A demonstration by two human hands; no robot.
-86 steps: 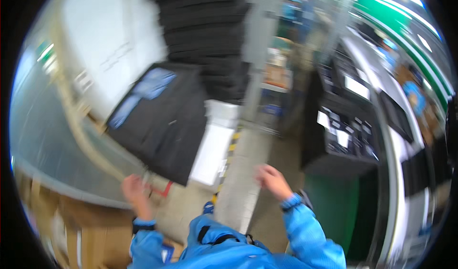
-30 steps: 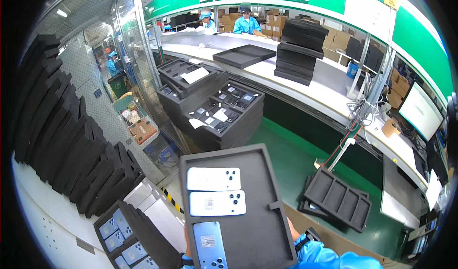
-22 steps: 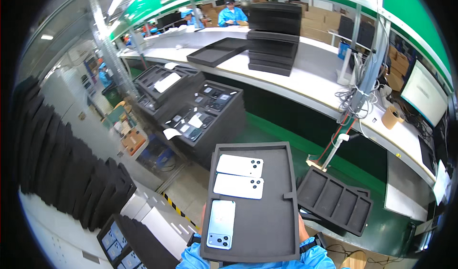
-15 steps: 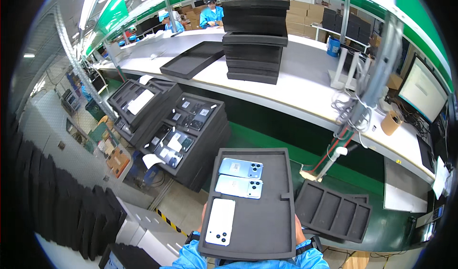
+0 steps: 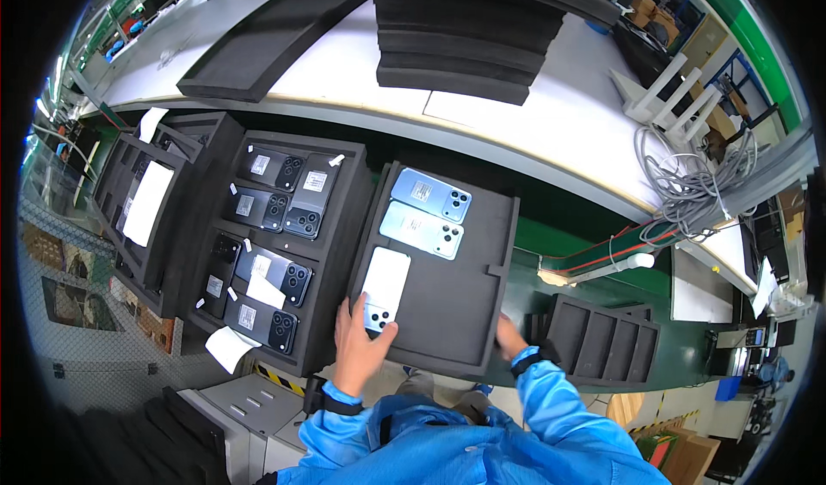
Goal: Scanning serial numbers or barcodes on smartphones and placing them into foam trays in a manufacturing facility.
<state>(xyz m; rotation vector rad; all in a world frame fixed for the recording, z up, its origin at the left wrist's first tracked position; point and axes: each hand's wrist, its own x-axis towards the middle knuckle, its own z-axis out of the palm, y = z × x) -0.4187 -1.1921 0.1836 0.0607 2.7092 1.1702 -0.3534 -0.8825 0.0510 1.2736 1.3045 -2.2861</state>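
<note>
A black foam tray [image 5: 447,313] lies in front of me with three smartphones, backs up. A blue smartphone [image 5: 430,194] and a pale blue smartphone [image 5: 422,230] lie crosswise at its far end. At the near left, another smartphone [image 5: 387,278] lies lengthwise, its back mostly white and its camera block toward me. My left hand [image 5: 360,343] is closed around that phone's near end, fingers at its left edge and thumb by the cameras. My right hand [image 5: 511,339] grips the tray's right edge near the front corner; some of its fingers are hidden.
Left of the tray stands a foam tray stack [image 5: 331,253] holding several dark smartphones; beyond it are more trays with white paper [image 5: 148,203]. Divided foam trays [image 5: 598,343] lie at right. A white bench [image 5: 516,141] carries a tall foam stack [image 5: 465,46], a flat tray [image 5: 275,42] and coiled cables [image 5: 697,184].
The tray has moved farther out, beside the dark-phone stack. My left hand has come from the tray's left side onto the near phone. My view has tilted down.
</note>
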